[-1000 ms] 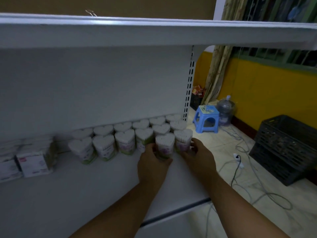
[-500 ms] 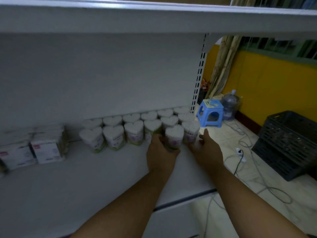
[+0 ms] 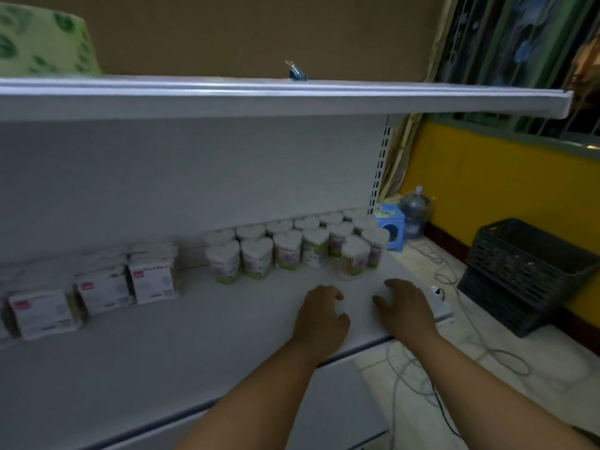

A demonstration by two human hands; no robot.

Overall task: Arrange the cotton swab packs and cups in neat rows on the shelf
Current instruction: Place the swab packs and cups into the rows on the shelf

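Shelf | front cup just beyond, apart | L hand & R hand loose, holding nothing

Two bare forearms reach forward and a little toward each other. The left hand and the right hand lie side by side, not touching, palms down, over the shelf near its front edge and toward its right end. The fingers of both hands are loosely curled and hold nothing.
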